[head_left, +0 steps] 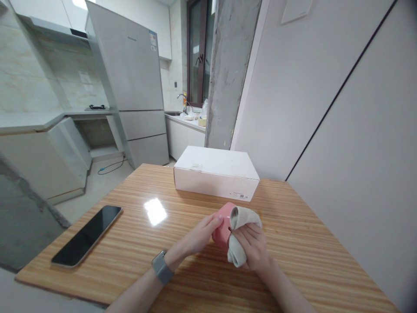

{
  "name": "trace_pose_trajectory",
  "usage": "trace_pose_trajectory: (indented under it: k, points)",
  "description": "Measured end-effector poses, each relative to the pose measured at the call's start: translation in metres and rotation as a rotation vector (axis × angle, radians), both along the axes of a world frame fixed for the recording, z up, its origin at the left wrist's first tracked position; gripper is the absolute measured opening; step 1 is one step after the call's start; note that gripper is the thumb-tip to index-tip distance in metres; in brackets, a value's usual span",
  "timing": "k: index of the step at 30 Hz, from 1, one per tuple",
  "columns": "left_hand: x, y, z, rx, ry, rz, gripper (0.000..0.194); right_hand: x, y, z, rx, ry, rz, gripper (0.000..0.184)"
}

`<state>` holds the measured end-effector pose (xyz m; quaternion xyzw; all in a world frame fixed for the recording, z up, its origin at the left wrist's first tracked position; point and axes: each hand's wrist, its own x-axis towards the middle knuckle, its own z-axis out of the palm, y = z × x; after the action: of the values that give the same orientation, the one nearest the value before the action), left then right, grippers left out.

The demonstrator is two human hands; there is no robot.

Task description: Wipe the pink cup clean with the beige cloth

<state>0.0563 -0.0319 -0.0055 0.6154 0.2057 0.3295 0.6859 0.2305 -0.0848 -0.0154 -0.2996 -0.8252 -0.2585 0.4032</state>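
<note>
My left hand grips a smooth pink bowl from its left side, with the thumb lying on the surface. The bowl is tilted on its side above the table, and the cloth hides its right part. A light grey cloth is bunched in my right hand, which presses it against the bowl's right side. Folds of the cloth stick out above and below the fingers. Both hands are close together over the wooden table.
A closed white box lies just beyond my hands. To the left, a black phone rests near the table edge. Behind stand a tall fridge and a kitchen counter with a sink. A white wall borders the table's right side.
</note>
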Motion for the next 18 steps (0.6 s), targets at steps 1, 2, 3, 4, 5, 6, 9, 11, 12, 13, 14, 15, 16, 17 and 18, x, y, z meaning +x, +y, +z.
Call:
trace_pose_trajectory:
  k: [1,2,3,4,5,6,9,11,12,13,14,15,16,17,18]
  points:
    - [-0.001,-0.001,-0.001,-0.044,-0.021,-0.018,0.045,0.001,0.000,-0.001,-0.023,0.043,-0.019,0.043]
    - [-0.002,-0.002,-0.002,-0.082,-0.047,-0.041,0.044,0.001,0.001,-0.003,-0.045,0.096,-0.036,0.040]
    - [-0.002,-0.003,-0.002,-0.108,-0.076,-0.069,0.044,0.002,0.001,-0.005,-0.065,0.156,-0.050,0.036]
    - [-0.002,-0.004,-0.001,-0.122,-0.106,-0.099,0.044,0.003,0.002,-0.007,-0.082,0.220,-0.061,0.032]
    - [-0.002,-0.004,0.000,-0.131,-0.136,-0.129,0.044,0.004,0.003,-0.009,-0.090,0.274,-0.069,0.030]
    - [-0.001,-0.004,0.001,-0.142,-0.167,-0.152,0.045,0.004,0.003,-0.010,-0.089,0.312,-0.071,0.029]
    - [0.003,0.000,0.000,-0.262,-0.261,-0.114,0.040,0.003,0.003,-0.010,-0.036,0.270,-0.061,0.034]
    - [0.005,0.005,-0.004,-0.376,-0.297,-0.033,0.026,-0.001,0.000,-0.006,0.034,0.126,-0.032,0.039]
    - [0.006,0.007,-0.006,-0.438,-0.304,0.000,0.027,-0.005,-0.002,-0.004,0.062,0.044,-0.007,0.038]
    - [0.005,0.008,-0.008,-0.491,-0.305,0.016,0.033,-0.010,-0.004,-0.002,0.089,-0.037,0.028,0.037]
    - [0.004,0.009,-0.009,-0.528,-0.303,0.024,0.037,-0.015,-0.006,0.000,0.107,-0.102,0.067,0.035]
    - [0.003,0.009,-0.008,-0.553,-0.295,0.030,0.038,-0.019,-0.008,0.001,0.116,-0.147,0.107,0.035]
    - [0.001,0.008,-0.007,-0.559,-0.273,0.030,0.036,-0.023,-0.010,0.002,0.117,-0.172,0.139,0.035]
    - [-0.001,0.007,-0.005,-0.543,-0.237,0.021,0.034,-0.026,-0.011,0.003,0.115,-0.184,0.162,0.036]
    - [-0.003,0.006,-0.003,-0.514,-0.196,0.005,0.032,-0.028,-0.012,0.003,0.111,-0.186,0.176,0.037]
